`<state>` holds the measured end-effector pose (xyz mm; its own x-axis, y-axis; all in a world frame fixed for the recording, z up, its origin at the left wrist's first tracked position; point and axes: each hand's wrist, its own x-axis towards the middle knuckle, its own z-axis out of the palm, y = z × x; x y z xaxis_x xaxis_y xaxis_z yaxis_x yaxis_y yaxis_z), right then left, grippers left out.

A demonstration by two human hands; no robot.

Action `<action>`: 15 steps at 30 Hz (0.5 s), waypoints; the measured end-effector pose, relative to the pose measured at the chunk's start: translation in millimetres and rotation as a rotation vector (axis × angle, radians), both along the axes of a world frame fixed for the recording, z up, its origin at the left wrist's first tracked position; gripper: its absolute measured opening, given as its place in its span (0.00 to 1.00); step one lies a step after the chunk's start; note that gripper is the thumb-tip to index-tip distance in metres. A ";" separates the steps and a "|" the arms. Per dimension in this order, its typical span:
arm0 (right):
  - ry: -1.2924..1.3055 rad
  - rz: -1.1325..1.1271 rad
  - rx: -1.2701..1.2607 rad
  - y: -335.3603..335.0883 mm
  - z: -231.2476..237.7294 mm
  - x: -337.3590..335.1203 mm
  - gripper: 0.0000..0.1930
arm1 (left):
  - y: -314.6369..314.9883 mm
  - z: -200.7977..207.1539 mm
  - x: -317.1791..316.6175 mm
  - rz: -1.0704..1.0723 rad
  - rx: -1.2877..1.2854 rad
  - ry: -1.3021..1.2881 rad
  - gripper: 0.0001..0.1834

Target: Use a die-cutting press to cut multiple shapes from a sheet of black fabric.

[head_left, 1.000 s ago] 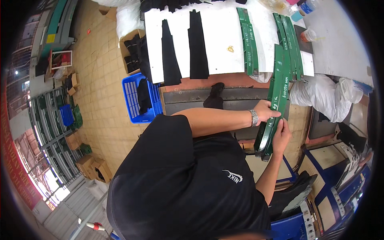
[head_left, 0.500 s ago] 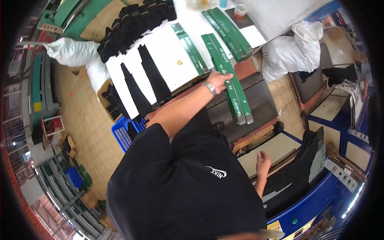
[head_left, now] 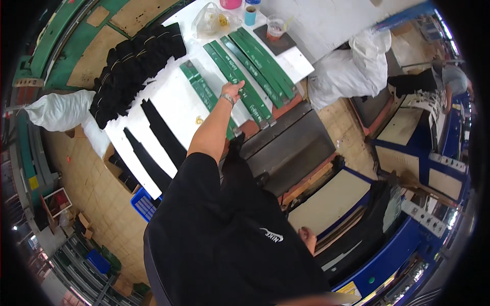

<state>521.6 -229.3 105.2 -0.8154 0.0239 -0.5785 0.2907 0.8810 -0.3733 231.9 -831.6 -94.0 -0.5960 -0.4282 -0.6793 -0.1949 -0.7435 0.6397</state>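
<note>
My left hand (head_left: 233, 91) is closed on a pair of long green bars (head_left: 250, 104) with white handwriting and metal ends. They lie slanting on the white table (head_left: 171, 109). Another green bar (head_left: 205, 92) is on their left, and more green bars (head_left: 266, 66) lie to their right. Low on the right, my right hand (head_left: 307, 238) hangs beside my shirt, its fingers loosely bent and partly hidden. Nothing shows in it.
Two black fabric strips (head_left: 162, 130) and bundled black pieces (head_left: 138, 61) lie on the table's left. A cup (head_left: 276, 29) and plastic bag (head_left: 212, 21) stand at the back. White sacks (head_left: 339, 76) sit to the right, beyond a dark plate (head_left: 291, 145). Another person works far right.
The held green bars have moved from over the dark plate onto the white table, between the other bars. My right hand has dropped lower, and the view has shifted.
</note>
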 end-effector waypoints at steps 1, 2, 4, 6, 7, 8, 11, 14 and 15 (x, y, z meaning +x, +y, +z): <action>-0.050 -0.065 -0.026 -8.3 0.6 -2.1 0.15 | -10.4 -18.4 -5.3 -0.017 -0.002 -0.056 0.13; -0.109 -0.157 -0.043 -23.7 3.9 5.3 0.15 | -13.6 -25.6 -14.1 -0.029 0.011 -0.060 0.13; -0.130 -0.166 -0.023 -47.8 2.1 -0.9 0.16 | -18.0 -39.9 -26.9 -0.019 0.063 -0.003 0.12; -0.142 -0.124 -0.074 -76.4 8.1 -6.2 0.16 | -30.6 -50.7 -38.6 -0.039 0.092 -0.017 0.13; -0.162 -0.143 -0.071 -91.7 17.2 -12.8 0.15 | -35.9 -55.8 -44.5 -0.015 0.097 -0.017 0.15; -0.177 -0.163 -0.058 -99.7 20.8 -14.6 0.15 | -37.1 -58.1 -48.7 0.006 0.108 -0.020 0.16; -0.112 -0.220 -0.026 -112.6 32.4 -10.5 0.14 | -28.8 -68.6 -68.8 -0.058 0.166 0.012 0.15; -0.051 -0.087 0.051 -104.8 18.0 -14.6 0.13 | -102.5 -126.5 -69.2 -0.509 -0.382 -0.337 0.16; -0.058 -0.143 0.041 -120.2 16.0 -18.7 0.13 | -103.9 -135.5 -61.2 -0.663 -0.351 -0.292 0.16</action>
<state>502.9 -349.5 121.2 -0.7674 0.1619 -0.6204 0.4344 0.8430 -0.3174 170.7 -935.4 -229.4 -0.6201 -0.2648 -0.7385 -0.7209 -0.1791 0.6695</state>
